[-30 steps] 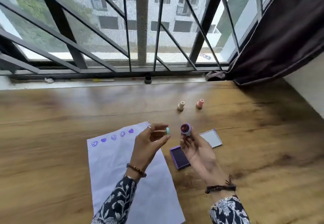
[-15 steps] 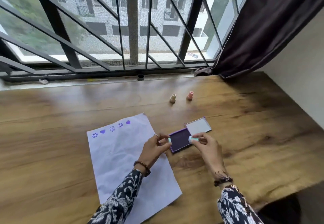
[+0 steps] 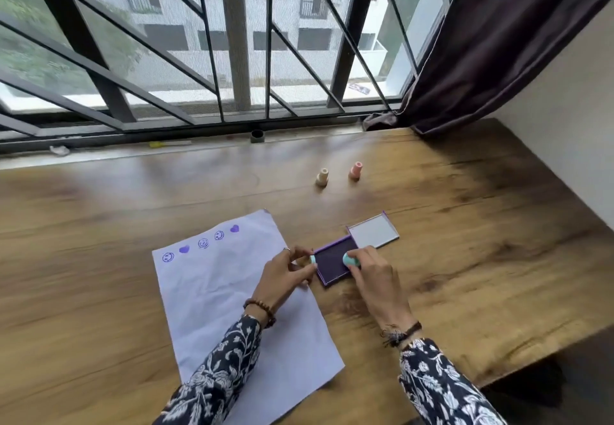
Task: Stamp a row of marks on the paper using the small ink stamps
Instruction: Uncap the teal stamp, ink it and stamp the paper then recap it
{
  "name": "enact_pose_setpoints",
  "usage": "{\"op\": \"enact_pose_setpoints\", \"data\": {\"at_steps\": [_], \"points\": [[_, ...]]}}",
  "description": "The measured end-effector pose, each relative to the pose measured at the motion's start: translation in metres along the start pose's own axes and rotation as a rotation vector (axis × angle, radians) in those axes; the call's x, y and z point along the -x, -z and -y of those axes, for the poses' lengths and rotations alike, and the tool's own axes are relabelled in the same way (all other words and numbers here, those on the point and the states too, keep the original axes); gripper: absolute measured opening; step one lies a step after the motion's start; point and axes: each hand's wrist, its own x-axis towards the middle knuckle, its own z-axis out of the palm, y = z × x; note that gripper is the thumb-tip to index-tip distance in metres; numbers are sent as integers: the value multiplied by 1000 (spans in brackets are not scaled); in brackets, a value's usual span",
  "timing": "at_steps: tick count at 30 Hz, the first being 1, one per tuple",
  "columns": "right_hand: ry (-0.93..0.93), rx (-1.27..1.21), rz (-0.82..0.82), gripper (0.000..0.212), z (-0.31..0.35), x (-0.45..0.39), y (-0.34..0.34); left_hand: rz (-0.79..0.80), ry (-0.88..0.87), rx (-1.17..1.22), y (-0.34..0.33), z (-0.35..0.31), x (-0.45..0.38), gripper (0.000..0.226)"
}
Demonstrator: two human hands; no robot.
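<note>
A white paper (image 3: 232, 291) lies on the wooden table, with a row of purple smileys and hearts (image 3: 202, 243) along its top edge. To its right sits an open purple ink pad (image 3: 332, 263) with its lid (image 3: 373, 232) folded back. My right hand (image 3: 375, 275) presses a small teal stamp (image 3: 350, 259) down onto the pad. My left hand (image 3: 289, 271) rests at the pad's left edge and pinches a small teal cap (image 3: 312, 259).
Two more small stamps, a beige one (image 3: 322, 177) and a pink one (image 3: 355, 170), stand upright farther back. A barred window runs along the table's far edge. A dark curtain (image 3: 498, 42) hangs at the right, beside a white wall.
My right hand turned the stamp face down and lowered it onto the ink pad. My left hand came down to the pad's edge with the cap. The camera shifted.
</note>
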Motion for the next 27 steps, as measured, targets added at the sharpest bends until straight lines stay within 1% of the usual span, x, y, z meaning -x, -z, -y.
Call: {"op": "enact_pose_setpoints", "data": {"at_steps": [4, 7, 13, 16, 19, 21, 25, 27], "points": [[2, 65, 45, 10, -3, -11, -4, 13, -9, -3, 0, 4, 0, 15], [16, 117, 127, 10, -7, -23, -3, 14, -15, -13, 0, 5, 1, 16], [78, 233, 319, 18, 0, -50, 3, 5, 12, 21, 2, 6, -2, 17], [93, 294, 375, 22, 6, -62, 8, 7, 11, 38, 3, 3, -3, 16], [68, 281, 418, 23, 11, -70, 14, 9, 2, 39, 4, -5, 2, 15], [45, 277, 454, 23, 15, -74, 17, -13, -35, -8, 6, -7, 9, 15], [-89, 171, 511, 19, 21, -85, 27, -159, -121, -49, 29, -4, 24, 15], [-151, 53, 481, 10, 27, -88, 26, -223, -159, -130, 46, 1, 31, 14]]}}
